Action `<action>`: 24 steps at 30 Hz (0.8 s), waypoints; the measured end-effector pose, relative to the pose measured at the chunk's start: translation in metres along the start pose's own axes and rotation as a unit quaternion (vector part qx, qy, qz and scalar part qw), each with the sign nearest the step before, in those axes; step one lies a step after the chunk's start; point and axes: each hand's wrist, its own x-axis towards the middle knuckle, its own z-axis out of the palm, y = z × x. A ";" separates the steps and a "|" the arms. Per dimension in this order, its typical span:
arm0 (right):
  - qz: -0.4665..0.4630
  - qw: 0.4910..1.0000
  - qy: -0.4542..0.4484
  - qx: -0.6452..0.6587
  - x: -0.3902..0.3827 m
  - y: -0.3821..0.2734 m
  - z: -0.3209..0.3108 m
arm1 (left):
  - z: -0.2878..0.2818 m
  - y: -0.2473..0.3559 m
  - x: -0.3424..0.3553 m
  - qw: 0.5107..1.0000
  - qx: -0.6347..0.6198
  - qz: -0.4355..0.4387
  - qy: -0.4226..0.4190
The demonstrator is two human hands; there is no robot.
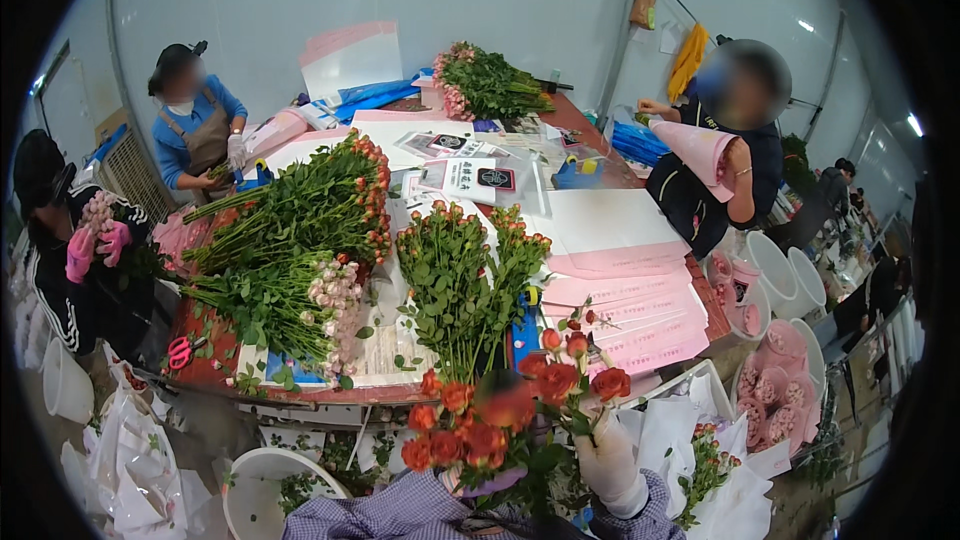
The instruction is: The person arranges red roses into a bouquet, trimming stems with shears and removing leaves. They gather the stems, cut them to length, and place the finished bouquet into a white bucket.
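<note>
Red-orange roses [485, 443] at 6 o'clock are grasped in left grip [492, 483] and right grip [610, 462]; likely light, bruisable, best stem-held.

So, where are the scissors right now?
In the head view, the scissors lie on the red table, at the near left corner, left of its pale pink roses.

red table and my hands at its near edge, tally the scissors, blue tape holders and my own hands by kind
Scissors: 1
Blue tape holders: 3
Your hands at the red roses: 2, left hand partly hidden, right hand in a pale glove
Total: 6
</note>
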 end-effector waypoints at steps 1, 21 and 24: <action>-0.001 1.000 0.012 -0.005 0.000 -0.003 0.002 | 0.001 0.008 0.000 1.000 0.012 0.001 -0.004; -0.021 0.997 0.028 0.075 -0.005 -0.029 0.031 | 0.027 0.043 -0.010 0.965 0.251 0.062 -0.036; -0.023 0.995 -0.001 0.092 -0.004 -0.021 0.035 | 0.030 0.047 -0.010 0.945 0.310 0.088 -0.048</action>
